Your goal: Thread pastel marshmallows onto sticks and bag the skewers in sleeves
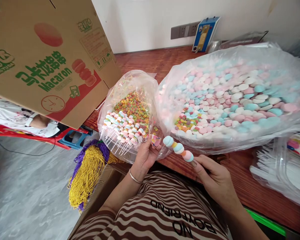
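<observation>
My right hand (212,176) grips the lower end of a candy skewer (178,148), strung with blue, white and pink marshmallow discs and small coloured rings between them. My left hand (146,155) pinches a small printed plastic wrapper (155,140), pink with other colours, near the skewer's tip but apart from it. Just beyond my left hand, an open clear bag (106,100) holds orange, green and red candy rings (132,103), with several finished skewers (122,128) on white sticks at its near side. Right of it, a large clear bag (242,143) is full of pastel marshmallow discs (230,96) and some candy rings.
A large cardboard box (72,90) stands at the left. White sticks in plastic (277,170) lie at the right of the brown table (145,60). A blue device (205,35) stands by the wall sockets (185,30). Gold and purple bead strands (88,173) hang at lower left; a person's arm (38,121) shows behind the box.
</observation>
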The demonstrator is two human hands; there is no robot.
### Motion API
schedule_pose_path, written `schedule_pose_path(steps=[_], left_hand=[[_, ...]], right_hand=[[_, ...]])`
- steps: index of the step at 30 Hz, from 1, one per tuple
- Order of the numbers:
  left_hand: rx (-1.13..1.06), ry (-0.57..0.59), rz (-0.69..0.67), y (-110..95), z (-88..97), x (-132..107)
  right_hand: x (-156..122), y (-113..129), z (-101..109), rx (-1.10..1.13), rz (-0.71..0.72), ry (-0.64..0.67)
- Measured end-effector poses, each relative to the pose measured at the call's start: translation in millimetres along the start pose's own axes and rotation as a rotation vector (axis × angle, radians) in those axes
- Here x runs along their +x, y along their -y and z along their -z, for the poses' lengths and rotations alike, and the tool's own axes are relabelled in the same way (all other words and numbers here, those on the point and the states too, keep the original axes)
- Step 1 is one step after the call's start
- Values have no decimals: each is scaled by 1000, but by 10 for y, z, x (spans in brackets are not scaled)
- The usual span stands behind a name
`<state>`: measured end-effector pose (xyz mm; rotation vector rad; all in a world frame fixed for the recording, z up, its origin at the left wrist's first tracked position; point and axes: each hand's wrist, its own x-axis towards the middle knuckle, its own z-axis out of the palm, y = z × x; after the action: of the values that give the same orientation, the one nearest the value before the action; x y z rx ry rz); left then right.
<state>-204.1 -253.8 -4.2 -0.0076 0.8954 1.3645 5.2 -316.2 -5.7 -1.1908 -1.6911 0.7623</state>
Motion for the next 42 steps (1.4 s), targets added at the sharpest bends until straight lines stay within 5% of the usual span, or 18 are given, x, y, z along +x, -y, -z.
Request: schedule_pose_path(steps=[3,8,16,23,29,37,42], left_hand=[[9,42,32,5,-16,-13],[5,-50,15,19,-41,-39],[0,-17,-4,30,-28,-53],[49,0,-151,55,-31,-55],[53,-3,-85,53,7,-25],[60,-19,-152,89,-13,-19],[102,-41,-123,120,9,-17]], right_hand=[[-5,-18,-34,68,-90,44],[-31,-52,-121,61,-103,68],[-44,-11,-132,-146,104,-20],[-83,-24,-110,-486,292,-104],[-90,-25,-97,-568,340,-146],[-101,-56,-88,-496,363,-146],[-66,-28,-93,-120,113,16]])
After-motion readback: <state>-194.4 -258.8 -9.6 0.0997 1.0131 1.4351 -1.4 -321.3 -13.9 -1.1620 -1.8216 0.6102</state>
